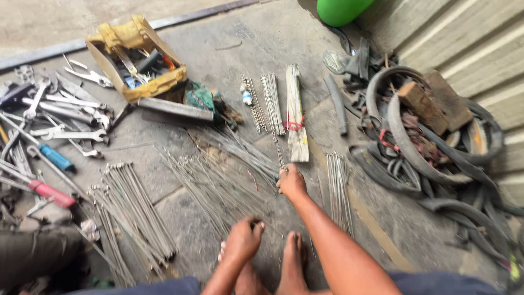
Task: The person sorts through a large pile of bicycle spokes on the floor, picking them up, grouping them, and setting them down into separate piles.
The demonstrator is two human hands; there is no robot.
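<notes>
We crouch barefoot on the concrete floor (pixel 229 33), and our right hand (pixel 291 183) reaches out, fingers curled down onto loose spokes (pixel 234 164), apparently gathering them, though we cannot tell whether it grips any. Our left hand (pixel 243 239) hangs near our feet, loosely closed, seemingly empty. Sorted spoke bundles (pixel 134 210) lie within reach; one paper-wrapped bundle (pixel 295 114) is tied with red string. A yellowish box (pixel 136 57) holds tools.

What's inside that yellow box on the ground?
The yellow box holds jumbled hand tools: metal handles, dark pieces, something orange. Whatever lies beneath them, and the box bottom, is covered.
</notes>
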